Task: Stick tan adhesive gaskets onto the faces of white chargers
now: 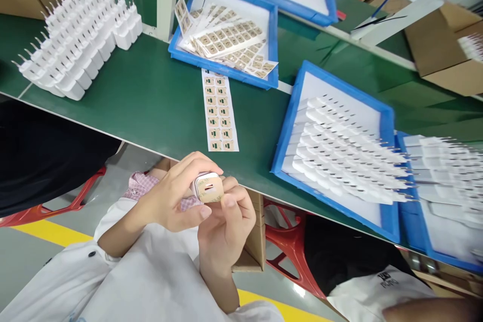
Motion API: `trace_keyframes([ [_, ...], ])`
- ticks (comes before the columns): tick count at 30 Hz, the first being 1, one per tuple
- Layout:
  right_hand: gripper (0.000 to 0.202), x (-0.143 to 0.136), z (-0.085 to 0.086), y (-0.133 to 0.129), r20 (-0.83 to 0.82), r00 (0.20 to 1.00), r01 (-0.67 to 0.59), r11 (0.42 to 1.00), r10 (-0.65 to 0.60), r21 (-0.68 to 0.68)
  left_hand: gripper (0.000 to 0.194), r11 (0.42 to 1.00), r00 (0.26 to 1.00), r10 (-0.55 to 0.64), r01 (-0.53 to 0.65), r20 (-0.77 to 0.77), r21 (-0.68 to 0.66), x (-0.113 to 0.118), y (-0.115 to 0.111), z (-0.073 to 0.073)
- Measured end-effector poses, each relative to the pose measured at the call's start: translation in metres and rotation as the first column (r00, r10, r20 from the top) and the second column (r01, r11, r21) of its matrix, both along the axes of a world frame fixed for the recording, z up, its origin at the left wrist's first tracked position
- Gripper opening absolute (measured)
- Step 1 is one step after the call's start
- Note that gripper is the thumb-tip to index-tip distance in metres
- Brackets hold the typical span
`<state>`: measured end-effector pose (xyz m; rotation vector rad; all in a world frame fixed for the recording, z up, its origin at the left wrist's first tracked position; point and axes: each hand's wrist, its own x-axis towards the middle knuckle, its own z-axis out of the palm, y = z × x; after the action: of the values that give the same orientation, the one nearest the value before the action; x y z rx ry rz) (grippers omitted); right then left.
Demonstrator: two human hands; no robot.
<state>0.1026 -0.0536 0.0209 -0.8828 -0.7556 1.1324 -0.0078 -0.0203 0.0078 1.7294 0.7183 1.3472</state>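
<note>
In front of my lap, my left hand (177,193) is closed around the sides of a small white plastic housing (196,185). A tan adhesive sticker (212,192) with a slot in its middle lies over the face of the housing. My right hand (230,219) pinches the right edge of that sticker between thumb and fingers. Beyond my hands, a sheet of tan stickers (218,110) lies on the green table, reaching under the front edge of a blue tray (222,71). More sticker sheets (230,37) are piled in that tray.
Rows of white housings with upright metal prongs (83,35) stand at left. Another blue tray (281,146) at right holds similar pronged housings (339,153), with more beyond. Cardboard boxes (433,45) stand at the back right. People sit on red stools (292,241) on both sides.
</note>
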Motion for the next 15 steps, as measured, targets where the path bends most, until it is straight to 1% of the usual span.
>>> trace_keyframes([
  [15,0.030,0.0003,-0.0006,-0.0005,0.001,1.000,0.008,1.000,-0.008,-0.010,0.047,1.000,1.000,0.007,-0.006,-0.021,0.014,0.0004,-0.0007,-0.0002],
])
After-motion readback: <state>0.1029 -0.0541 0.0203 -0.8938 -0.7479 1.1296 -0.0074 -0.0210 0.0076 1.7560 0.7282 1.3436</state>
